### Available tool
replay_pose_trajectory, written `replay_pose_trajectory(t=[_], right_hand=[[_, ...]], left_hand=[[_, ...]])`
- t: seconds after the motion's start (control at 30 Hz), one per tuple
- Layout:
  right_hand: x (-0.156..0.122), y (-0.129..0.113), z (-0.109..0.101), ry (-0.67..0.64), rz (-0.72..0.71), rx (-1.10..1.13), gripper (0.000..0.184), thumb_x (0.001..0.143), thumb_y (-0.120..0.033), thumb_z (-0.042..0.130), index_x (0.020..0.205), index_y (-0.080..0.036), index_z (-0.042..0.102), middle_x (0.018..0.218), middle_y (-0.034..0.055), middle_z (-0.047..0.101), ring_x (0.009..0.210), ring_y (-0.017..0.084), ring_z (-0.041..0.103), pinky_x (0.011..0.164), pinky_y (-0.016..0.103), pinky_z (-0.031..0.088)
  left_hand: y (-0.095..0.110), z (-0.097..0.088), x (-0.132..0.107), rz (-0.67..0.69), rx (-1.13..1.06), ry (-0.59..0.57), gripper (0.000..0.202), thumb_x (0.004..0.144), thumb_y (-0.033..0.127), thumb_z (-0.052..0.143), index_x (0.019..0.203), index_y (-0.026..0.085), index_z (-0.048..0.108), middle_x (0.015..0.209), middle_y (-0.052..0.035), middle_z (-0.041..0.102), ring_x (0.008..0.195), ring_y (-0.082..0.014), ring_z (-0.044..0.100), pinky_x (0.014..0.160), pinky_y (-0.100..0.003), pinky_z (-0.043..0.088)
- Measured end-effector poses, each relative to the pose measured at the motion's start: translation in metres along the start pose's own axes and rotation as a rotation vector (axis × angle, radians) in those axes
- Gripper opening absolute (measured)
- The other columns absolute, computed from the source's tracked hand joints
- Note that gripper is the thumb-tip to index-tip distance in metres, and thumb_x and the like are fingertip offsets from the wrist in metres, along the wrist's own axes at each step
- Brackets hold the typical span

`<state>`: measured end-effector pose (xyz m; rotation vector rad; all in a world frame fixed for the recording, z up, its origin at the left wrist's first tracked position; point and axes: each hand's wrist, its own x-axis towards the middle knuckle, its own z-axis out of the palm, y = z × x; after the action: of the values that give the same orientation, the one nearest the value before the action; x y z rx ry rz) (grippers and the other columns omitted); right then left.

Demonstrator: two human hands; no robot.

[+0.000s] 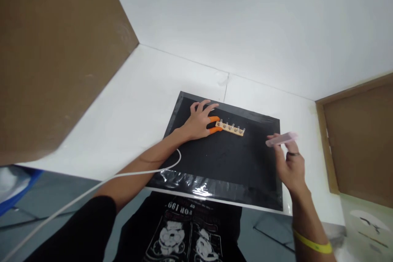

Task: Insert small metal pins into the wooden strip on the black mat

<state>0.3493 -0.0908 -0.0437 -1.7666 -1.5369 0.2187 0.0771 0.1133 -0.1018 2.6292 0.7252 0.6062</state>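
Note:
A small light-wood strip (230,128) lies on the black mat (215,163), with several short clear pieces standing along it. My left hand (201,122) wears orange covers on thumb and index finger, which pinch the strip's left end; its other fingers spread above the mat. Over the mat's right edge, my right hand (291,166) is closed on a pale pink, see-through bar (281,139), held tilted between thumb and fingers. Motion blurs the bar a little, so its exact kind does not show. A dark ring and a yellow wristband are on this right side.
A white cable (123,175) crosses over my left forearm onto the mat. Brown panels stand at the left (61,57) and right (359,139) of the white table (123,118), with a white wall (245,20) behind. A blue container (21,196) is at lower left.

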Motion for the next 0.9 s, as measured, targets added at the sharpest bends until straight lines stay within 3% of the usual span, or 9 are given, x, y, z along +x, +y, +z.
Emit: replay_pose_trajectory(t=[0.1, 0.2, 0.4, 0.53, 0.67, 0.8, 0.9], right_hand=[[0.001, 0.003, 0.017, 0.337, 0.379, 0.575, 0.033, 0.095, -0.039, 0.064, 0.124, -0.024, 0.06, 0.104, 0.0043, 0.071, 0.097, 0.02, 0.066, 0.095, 0.041, 0.049], [0.008, 0.016, 0.036, 0.326, 0.487, 0.757, 0.034, 0.096, -0.05, 0.056, 0.115, -0.022, 0.063, 0.095, 0.0032, 0.067, 0.086, 0.017, 0.064, 0.089, 0.037, 0.052], [0.025, 0.042, 0.043, 0.066, 0.479, 0.572, 0.04, 0.097, -0.053, 0.052, 0.12, -0.021, 0.059, 0.102, 0.0063, 0.07, 0.085, 0.017, 0.065, 0.086, 0.037, 0.053], [0.045, 0.053, 0.039, -0.203, 0.362, 0.263, 0.038, 0.096, -0.05, 0.057, 0.117, -0.021, 0.066, 0.1, 0.0094, 0.072, 0.09, 0.024, 0.064, 0.09, 0.045, 0.049], [0.055, 0.058, 0.055, -0.165, 0.196, -0.085, 0.038, 0.097, -0.041, 0.048, 0.12, -0.016, 0.067, 0.118, 0.0166, 0.067, 0.115, 0.034, 0.053, 0.11, 0.059, 0.029], [0.044, 0.056, 0.072, -0.083, 0.109, -0.3, 0.038, 0.101, -0.038, 0.042, 0.122, -0.018, 0.067, 0.14, 0.0159, 0.057, 0.13, 0.034, 0.041, 0.116, 0.06, 0.014], [0.038, 0.056, 0.075, -0.063, 0.087, -0.377, 0.041, 0.103, -0.038, 0.039, 0.13, -0.018, 0.062, 0.145, 0.0144, 0.053, 0.131, 0.033, 0.041, 0.117, 0.058, 0.015]], left_hand=[[-0.001, 0.001, 0.0, 0.006, -0.012, 0.006, 0.026, 0.092, 0.043, 0.068, 0.108, 0.024, 0.079, 0.153, -0.013, 0.051, 0.143, -0.0432, 0.035, 0.109, -0.066, 0.023], [-0.001, 0.001, 0.0, 0.013, -0.022, 0.01, 0.025, 0.091, 0.041, 0.069, 0.107, 0.025, 0.079, 0.152, -0.0123, 0.052, 0.142, -0.043, 0.035, 0.108, -0.065, 0.022], [0.001, -0.005, 0.003, 0.046, -0.063, 0.005, 0.038, 0.087, 0.051, 0.073, 0.109, 0.021, 0.077, 0.15, -0.0138, 0.055, 0.141, -0.0425, 0.038, 0.109, -0.061, 0.024], [-0.001, -0.006, 0.005, -0.14, -0.148, 0.168, 0.027, 0.094, 0.04, 0.067, 0.113, 0.023, 0.074, 0.136, -0.0076, 0.066, 0.133, -0.0311, 0.048, 0.109, -0.05, 0.029], [-0.005, 0.001, 0.007, -0.354, -0.051, 0.326, 0.025, 0.098, 0.036, 0.061, 0.112, 0.018, 0.073, 0.129, -0.0134, 0.067, 0.129, -0.0347, 0.048, 0.106, -0.055, 0.025], [-0.005, 0.007, 0.006, -0.309, 0.096, 0.232, 0.029, 0.091, 0.044, 0.072, 0.108, 0.021, 0.075, 0.138, -0.0134, 0.063, 0.136, -0.0389, 0.042, 0.105, -0.057, 0.022], [-0.005, 0.008, 0.007, -0.32, 0.14, 0.228, 0.021, 0.095, 0.04, 0.068, 0.102, 0.022, 0.078, 0.137, -0.0119, 0.064, 0.135, -0.0374, 0.044, 0.104, -0.056, 0.023]])
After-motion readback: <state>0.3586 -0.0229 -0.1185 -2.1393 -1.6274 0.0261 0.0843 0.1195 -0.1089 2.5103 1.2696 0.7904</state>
